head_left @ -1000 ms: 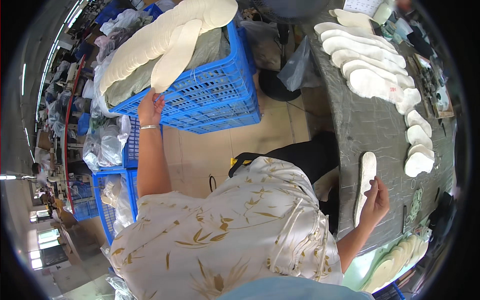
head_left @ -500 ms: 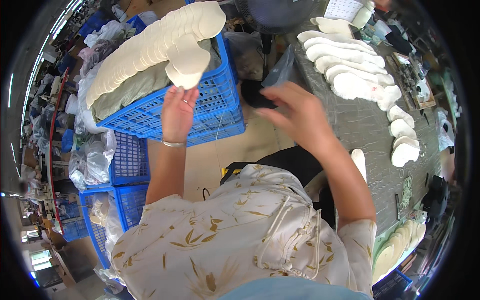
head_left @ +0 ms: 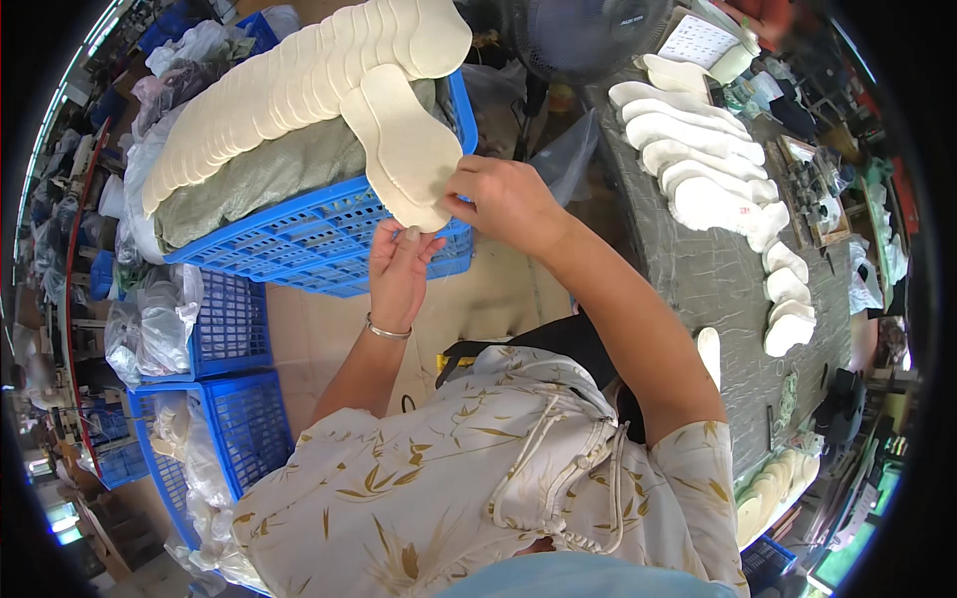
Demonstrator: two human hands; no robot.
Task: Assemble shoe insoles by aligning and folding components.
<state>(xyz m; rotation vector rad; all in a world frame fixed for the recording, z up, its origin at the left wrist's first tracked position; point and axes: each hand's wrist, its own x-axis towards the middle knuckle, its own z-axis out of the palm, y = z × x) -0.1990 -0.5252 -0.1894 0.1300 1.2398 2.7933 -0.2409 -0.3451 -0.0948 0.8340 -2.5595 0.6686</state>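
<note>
A few cream insoles [head_left: 414, 145], overlapping one another, reach over the edge of a blue plastic crate [head_left: 319, 219]. My left hand [head_left: 401, 261] pinches their near end, thumb on top. On their right edge, my right hand [head_left: 503, 199] grips with its fingers bent and pressed together. Behind them a long fanned row of cream insoles [head_left: 289, 85] lies on grey-green cloth [head_left: 264, 179] that covers the crate's load.
To the right is a dark-covered table [head_left: 688, 269] bearing rows of white insoles [head_left: 698, 140]. A black fan [head_left: 588, 35] stands beyond the crate. More blue crates [head_left: 234, 329] with plastic bags [head_left: 169, 324] are stacked at left. Further pale insoles [head_left: 778, 488] lie at lower right.
My right hand has come left from open air and now grips the insoles' edge. The left hand keeps its pinch, lower in the picture. The whole view has shifted slightly.
</note>
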